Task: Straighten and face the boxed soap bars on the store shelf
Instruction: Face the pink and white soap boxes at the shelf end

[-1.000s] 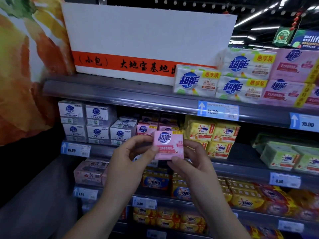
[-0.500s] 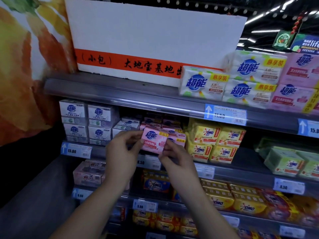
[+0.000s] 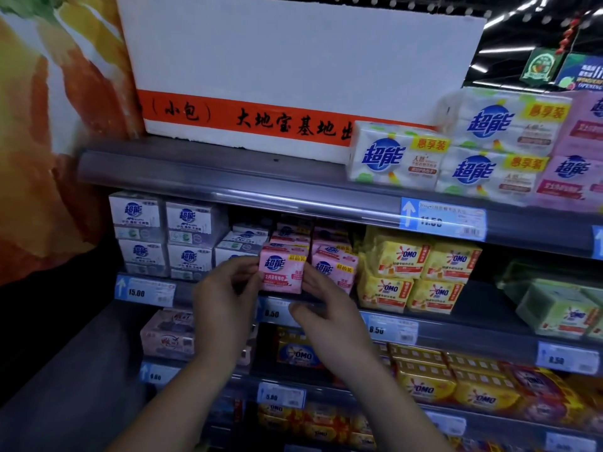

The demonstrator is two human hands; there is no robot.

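Observation:
A pink soap box (image 3: pixel 281 272) with a blue logo stands upright at the front edge of the middle shelf (image 3: pixel 456 324), its face toward me. My left hand (image 3: pixel 225 301) pinches its left side and my right hand (image 3: pixel 326 308) presses its right side. A second pink box (image 3: pixel 334 267) sits right beside it, with more pink boxes stacked behind. White soap boxes (image 3: pixel 189 236) are stacked in a block to the left.
Yellow OMO soap packs (image 3: pixel 421 275) fill the shelf to the right, green packs (image 3: pixel 554 305) further right. The top shelf carries a large white carton (image 3: pixel 293 60) and big soap multipacks (image 3: pixel 456 151). Lower shelves hold more OMO bars (image 3: pixel 456 383). Price tags line each shelf edge.
The pink box went from held up in front of the shelf to standing on the shelf edge in the pink row. Both hands moved forward with it.

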